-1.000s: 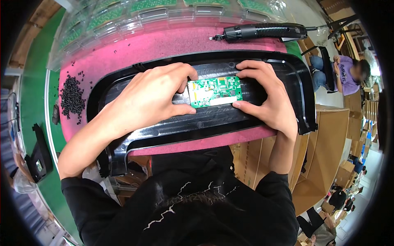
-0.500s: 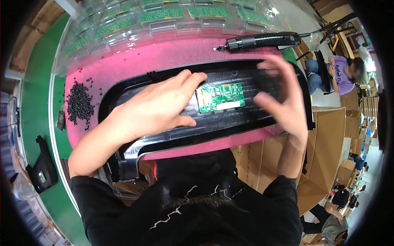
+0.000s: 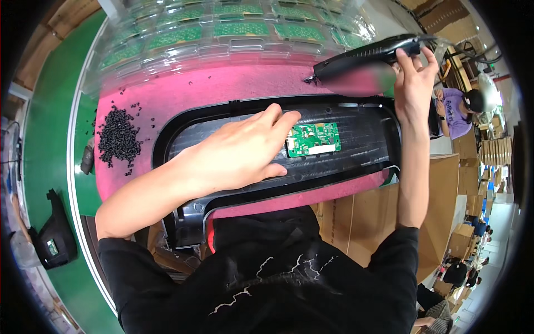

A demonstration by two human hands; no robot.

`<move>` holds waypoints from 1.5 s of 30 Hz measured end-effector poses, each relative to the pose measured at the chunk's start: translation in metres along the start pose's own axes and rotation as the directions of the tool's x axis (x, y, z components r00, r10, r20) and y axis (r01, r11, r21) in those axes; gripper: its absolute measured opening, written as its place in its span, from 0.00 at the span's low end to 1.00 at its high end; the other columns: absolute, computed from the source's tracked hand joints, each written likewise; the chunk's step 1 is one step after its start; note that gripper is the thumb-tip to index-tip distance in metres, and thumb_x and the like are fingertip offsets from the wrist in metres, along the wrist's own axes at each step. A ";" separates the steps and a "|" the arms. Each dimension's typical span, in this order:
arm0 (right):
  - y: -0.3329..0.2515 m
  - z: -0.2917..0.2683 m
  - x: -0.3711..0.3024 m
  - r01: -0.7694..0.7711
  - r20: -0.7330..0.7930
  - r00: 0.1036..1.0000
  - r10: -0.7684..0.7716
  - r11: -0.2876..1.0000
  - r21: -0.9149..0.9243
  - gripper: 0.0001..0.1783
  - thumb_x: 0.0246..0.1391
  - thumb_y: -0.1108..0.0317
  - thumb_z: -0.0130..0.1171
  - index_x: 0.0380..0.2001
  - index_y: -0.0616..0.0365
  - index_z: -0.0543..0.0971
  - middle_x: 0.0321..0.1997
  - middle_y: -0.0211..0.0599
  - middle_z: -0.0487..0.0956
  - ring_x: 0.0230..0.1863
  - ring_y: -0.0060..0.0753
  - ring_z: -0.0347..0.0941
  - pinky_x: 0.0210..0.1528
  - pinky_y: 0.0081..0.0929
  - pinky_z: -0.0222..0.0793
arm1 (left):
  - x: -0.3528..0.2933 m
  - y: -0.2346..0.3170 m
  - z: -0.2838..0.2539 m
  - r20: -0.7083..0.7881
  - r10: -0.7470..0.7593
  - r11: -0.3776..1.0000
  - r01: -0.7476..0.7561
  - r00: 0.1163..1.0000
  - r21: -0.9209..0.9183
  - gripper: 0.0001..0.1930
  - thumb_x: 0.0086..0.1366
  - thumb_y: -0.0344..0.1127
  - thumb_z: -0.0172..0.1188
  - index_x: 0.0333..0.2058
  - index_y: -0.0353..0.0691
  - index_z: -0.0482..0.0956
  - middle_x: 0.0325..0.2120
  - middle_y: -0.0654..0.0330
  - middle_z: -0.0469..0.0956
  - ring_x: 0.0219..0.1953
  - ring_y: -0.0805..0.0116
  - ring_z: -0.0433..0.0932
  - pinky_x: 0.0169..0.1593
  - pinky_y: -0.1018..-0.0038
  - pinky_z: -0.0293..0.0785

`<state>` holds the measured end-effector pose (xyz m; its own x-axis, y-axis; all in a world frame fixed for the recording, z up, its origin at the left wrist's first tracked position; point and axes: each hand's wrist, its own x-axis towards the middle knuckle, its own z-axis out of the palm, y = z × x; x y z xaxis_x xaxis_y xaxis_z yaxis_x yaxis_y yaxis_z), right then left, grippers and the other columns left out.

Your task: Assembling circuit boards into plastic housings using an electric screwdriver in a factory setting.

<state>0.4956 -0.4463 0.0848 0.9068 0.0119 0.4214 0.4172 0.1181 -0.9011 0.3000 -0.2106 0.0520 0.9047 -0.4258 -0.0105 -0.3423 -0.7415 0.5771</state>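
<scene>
Right hand (image 3: 414, 82) closed on the rear of a black power screwdriver (image 3: 361, 57); left hand (image 3: 236, 151) half open at the left end of the green circuit board (image 3: 318, 138), lying in the black shell (image 3: 364, 150) on the pink mat (image 3: 222, 82)

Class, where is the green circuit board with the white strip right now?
In the head view, the circuit board lies slightly right of centre, inside the black shell, just right of the left hand.
</scene>
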 end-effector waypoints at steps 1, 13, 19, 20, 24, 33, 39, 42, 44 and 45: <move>0.002 0.007 -0.002 0.066 0.003 0.998 -0.066 0.997 0.037 0.31 0.59 0.79 0.56 0.59 0.60 0.51 0.52 0.47 0.74 0.54 0.39 0.74 0.54 0.35 0.72 | -0.001 0.000 0.000 -0.029 0.027 1.000 -0.027 0.999 0.001 0.39 0.56 0.38 0.69 0.61 0.33 0.57 0.50 0.48 0.66 0.49 0.45 0.75 0.49 0.58 0.75; -0.040 0.047 -0.033 -0.437 0.519 0.855 0.004 0.545 0.715 0.34 0.61 0.37 0.49 0.48 0.62 0.70 0.24 0.24 0.66 0.25 0.22 0.61 0.39 0.30 0.61 | -0.005 0.015 -0.016 -0.401 -0.022 0.981 -0.057 0.916 -0.184 0.27 0.65 0.30 0.57 0.60 0.33 0.58 0.47 0.45 0.66 0.45 0.51 0.75 0.48 0.63 0.73; -0.047 0.049 -0.057 -0.602 0.666 0.734 -0.137 0.322 0.730 0.22 0.59 0.51 0.57 0.42 0.58 0.68 0.22 0.22 0.66 0.20 0.17 0.61 0.33 0.22 0.59 | 0.005 0.003 -0.012 -0.354 0.211 0.853 -0.348 0.911 -0.389 0.10 0.67 0.25 0.53 0.46 0.30 0.75 0.36 0.53 0.76 0.38 0.61 0.77 0.42 0.72 0.73; -0.045 0.047 -0.061 -0.608 0.674 0.722 -0.157 0.322 0.726 0.22 0.59 0.51 0.56 0.42 0.58 0.67 0.22 0.22 0.66 0.20 0.17 0.61 0.32 0.22 0.60 | 0.004 0.002 -0.012 -0.344 0.210 0.855 -0.343 0.915 -0.389 0.10 0.67 0.25 0.53 0.46 0.30 0.75 0.36 0.53 0.76 0.38 0.61 0.77 0.42 0.72 0.73; -0.045 0.042 -0.065 -0.568 0.657 0.731 -0.186 0.368 0.736 0.23 0.58 0.48 0.56 0.43 0.57 0.67 0.22 0.22 0.67 0.19 0.16 0.62 0.32 0.23 0.61 | 0.006 0.004 -0.015 -0.304 0.215 0.852 -0.330 0.928 -0.406 0.06 0.65 0.25 0.58 0.38 0.29 0.79 0.32 0.52 0.80 0.34 0.59 0.79 0.38 0.69 0.74; -0.051 0.038 -0.078 -0.422 0.612 0.761 -0.217 0.552 0.720 0.25 0.53 0.45 0.59 0.40 0.54 0.67 0.20 0.19 0.68 0.17 0.16 0.64 0.30 0.23 0.64 | -0.001 -0.004 -0.020 -0.549 0.166 0.960 -0.262 0.819 -0.099 0.03 0.60 0.22 0.61 0.33 0.30 0.81 0.31 0.54 0.82 0.34 0.65 0.83 0.39 0.73 0.78; -0.059 0.029 -0.098 -0.096 0.237 0.948 -0.213 0.519 0.850 0.23 0.44 0.48 0.62 0.36 0.50 0.69 0.17 0.15 0.69 0.15 0.13 0.64 0.28 0.19 0.62 | -0.003 0.006 -0.017 -0.336 -0.105 0.932 -0.025 0.936 -0.361 0.06 0.60 0.25 0.65 0.37 0.33 0.83 0.34 0.58 0.84 0.35 0.73 0.82 0.36 0.78 0.78; -0.057 0.023 -0.099 -0.124 0.279 0.930 -0.238 0.511 0.851 0.23 0.43 0.47 0.63 0.35 0.50 0.70 0.16 0.15 0.69 0.15 0.13 0.65 0.29 0.18 0.63 | -0.005 0.005 -0.015 -0.322 -0.076 0.917 -0.060 0.944 -0.395 0.07 0.59 0.24 0.65 0.38 0.32 0.83 0.34 0.58 0.84 0.35 0.73 0.82 0.36 0.78 0.79; -0.058 0.021 -0.099 -0.148 0.310 0.916 -0.255 0.505 0.851 0.24 0.41 0.46 0.64 0.34 0.50 0.70 0.16 0.14 0.69 0.15 0.13 0.65 0.29 0.18 0.63 | -0.006 0.007 -0.015 -0.332 -0.061 0.913 -0.082 0.941 -0.400 0.07 0.59 0.23 0.65 0.38 0.32 0.83 0.34 0.58 0.84 0.35 0.72 0.82 0.36 0.78 0.79; -0.059 0.020 -0.100 -0.159 0.325 0.908 -0.263 0.502 0.850 0.24 0.41 0.46 0.64 0.34 0.50 0.71 0.15 0.14 0.70 0.15 0.13 0.65 0.29 0.18 0.63 | -0.007 0.008 -0.014 -0.340 -0.049 0.907 -0.101 0.939 -0.408 0.07 0.59 0.23 0.65 0.38 0.32 0.83 0.34 0.57 0.84 0.36 0.72 0.82 0.37 0.78 0.79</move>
<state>0.3794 -0.4348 0.0981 0.6945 0.3029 0.6526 0.0135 0.9014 -0.4327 0.2945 -0.2064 0.0686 0.9525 -0.1873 0.2401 -0.2985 -0.4181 0.8580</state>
